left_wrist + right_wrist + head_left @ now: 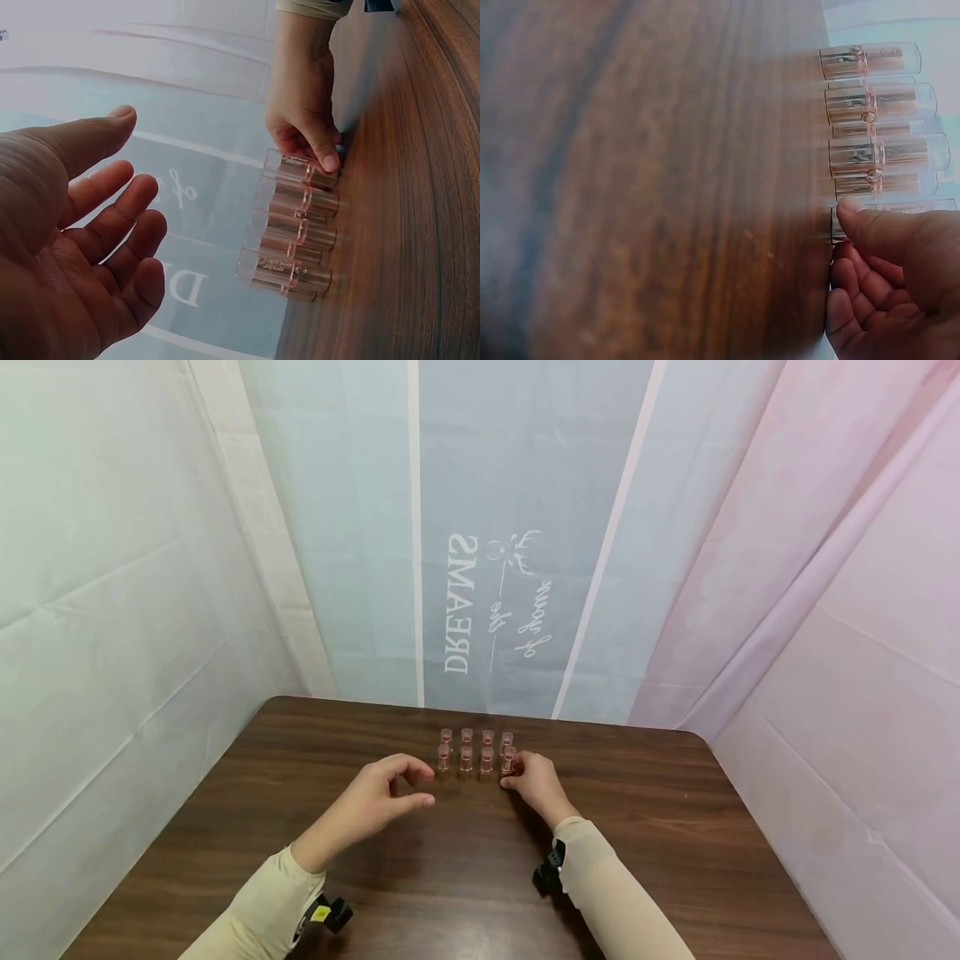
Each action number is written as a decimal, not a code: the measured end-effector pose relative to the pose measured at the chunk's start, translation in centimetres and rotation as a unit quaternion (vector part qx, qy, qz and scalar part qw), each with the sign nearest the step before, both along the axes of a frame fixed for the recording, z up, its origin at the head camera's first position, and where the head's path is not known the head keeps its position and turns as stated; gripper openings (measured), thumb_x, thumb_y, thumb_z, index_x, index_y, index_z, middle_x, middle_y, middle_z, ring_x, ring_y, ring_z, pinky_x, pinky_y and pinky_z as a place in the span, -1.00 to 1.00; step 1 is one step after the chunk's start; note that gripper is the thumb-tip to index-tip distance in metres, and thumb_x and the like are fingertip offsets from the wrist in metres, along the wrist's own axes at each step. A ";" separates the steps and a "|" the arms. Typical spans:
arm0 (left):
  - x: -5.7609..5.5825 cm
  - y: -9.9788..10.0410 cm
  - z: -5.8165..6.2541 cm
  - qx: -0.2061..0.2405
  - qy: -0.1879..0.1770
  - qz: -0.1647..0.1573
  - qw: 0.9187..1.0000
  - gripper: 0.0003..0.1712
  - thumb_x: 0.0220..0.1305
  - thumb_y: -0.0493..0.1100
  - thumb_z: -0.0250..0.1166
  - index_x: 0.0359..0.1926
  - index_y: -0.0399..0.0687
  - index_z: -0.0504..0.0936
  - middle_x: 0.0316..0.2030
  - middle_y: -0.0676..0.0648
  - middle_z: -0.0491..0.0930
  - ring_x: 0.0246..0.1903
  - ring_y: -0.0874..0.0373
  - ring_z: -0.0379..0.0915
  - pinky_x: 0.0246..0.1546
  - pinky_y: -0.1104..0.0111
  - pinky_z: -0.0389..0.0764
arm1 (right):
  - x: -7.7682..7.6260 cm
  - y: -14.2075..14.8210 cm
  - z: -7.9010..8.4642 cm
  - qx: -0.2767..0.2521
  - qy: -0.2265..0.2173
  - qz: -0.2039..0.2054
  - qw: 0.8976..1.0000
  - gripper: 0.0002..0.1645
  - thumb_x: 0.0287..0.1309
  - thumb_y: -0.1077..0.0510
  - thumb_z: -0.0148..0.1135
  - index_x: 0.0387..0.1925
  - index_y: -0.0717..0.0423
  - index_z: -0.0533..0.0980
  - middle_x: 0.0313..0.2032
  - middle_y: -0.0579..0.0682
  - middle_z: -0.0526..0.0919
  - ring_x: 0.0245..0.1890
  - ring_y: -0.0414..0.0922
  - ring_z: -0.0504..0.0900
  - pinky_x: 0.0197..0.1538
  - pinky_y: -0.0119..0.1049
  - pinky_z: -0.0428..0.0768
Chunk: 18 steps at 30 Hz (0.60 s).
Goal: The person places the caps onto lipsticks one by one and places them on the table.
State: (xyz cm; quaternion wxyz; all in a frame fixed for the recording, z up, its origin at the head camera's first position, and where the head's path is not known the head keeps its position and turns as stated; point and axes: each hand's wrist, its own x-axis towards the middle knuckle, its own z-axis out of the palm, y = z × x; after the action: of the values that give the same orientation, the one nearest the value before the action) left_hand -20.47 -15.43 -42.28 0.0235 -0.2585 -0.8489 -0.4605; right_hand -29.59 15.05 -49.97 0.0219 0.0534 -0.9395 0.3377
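Several lipstick tubes (466,759) with clear caps and shiny pinkish-gold bases stand upright in two close rows near the back of the table. My right hand (542,783) has its thumb and fingers around the base of the front-row lipstick at the right end (509,755). In the right wrist view the thumb (870,225) covers part of that tube. To the left of the rows, my left hand (375,789) hovers with thumb and fingers apart. It holds nothing, and its palm (52,292) shows in the left wrist view.
The brown wooden table (450,877) has its back edge just behind the lipsticks. A pale blue printed curtain (360,568) hangs behind it, with light fabric on both sides. Each wrist carries a black camera mount (549,870).
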 end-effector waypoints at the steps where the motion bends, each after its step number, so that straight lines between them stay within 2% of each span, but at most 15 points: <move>1: -0.1 0.0 0.0 -0.001 0.000 0.000 1.000 -0.66 0.23 0.07 0.51 -0.01 0.20 0.67 -0.14 0.13 0.63 -0.40 0.15 0.43 -0.36 0.38 0.51 | 0.0 0.0 0.0 0.000 0.001 0.000 1.000 -0.72 0.06 0.18 0.58 -0.25 0.16 0.63 -0.34 -0.03 0.69 -0.33 -0.12 0.60 -0.15 -0.11 0.62; 7: -0.5 0.1 0.4 -0.004 0.002 0.006 1.000 -0.66 0.22 0.06 0.51 -0.01 0.21 0.67 -0.13 0.14 0.63 -0.39 0.21 0.45 -0.35 0.37 0.53 | -0.1 0.2 0.2 -0.004 0.008 -0.003 1.000 -0.64 0.07 0.17 0.59 -0.14 0.19 0.63 -0.26 0.02 0.70 -0.24 -0.08 0.64 -0.09 -0.08 0.64; 13: -0.6 0.0 -0.1 -0.004 -0.017 0.017 1.000 -0.66 0.23 0.07 0.51 -0.01 0.21 0.67 -0.13 0.13 0.63 -0.31 0.14 0.49 -0.32 0.36 0.55 | 0.5 0.6 0.1 0.000 0.008 -0.007 1.000 -0.55 0.09 0.13 0.57 -0.02 0.21 0.61 -0.13 0.07 0.68 -0.13 -0.02 0.64 0.02 -0.03 0.62; 15: -0.6 0.1 -0.2 -0.004 -0.021 0.024 0.999 -0.66 0.23 0.08 0.50 -0.01 0.20 0.67 -0.13 0.11 0.63 -0.31 0.12 0.50 -0.31 0.35 0.55 | 0.9 0.8 0.2 0.004 0.009 -0.009 1.000 -0.52 0.10 0.11 0.57 0.02 0.19 0.61 -0.08 0.08 0.67 -0.09 0.00 0.64 0.05 -0.01 0.61; 18: -0.7 0.2 -0.4 -0.026 -0.001 0.051 0.998 -0.67 0.24 0.06 0.50 -0.01 0.17 0.67 -0.13 0.12 0.62 -0.25 0.15 0.50 -0.23 0.30 0.55 | 1.4 1.0 0.3 0.007 0.011 -0.010 1.000 -0.47 0.13 0.05 0.56 0.08 0.16 0.59 -0.02 0.09 0.65 -0.01 0.03 0.64 0.12 0.02 0.59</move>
State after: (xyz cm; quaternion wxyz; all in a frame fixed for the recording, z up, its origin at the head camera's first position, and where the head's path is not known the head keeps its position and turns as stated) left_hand -21.15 -15.27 -42.66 0.0393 -0.2151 -0.8727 -0.4365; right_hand -28.17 16.08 -49.62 0.0353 0.0478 -0.9419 0.3307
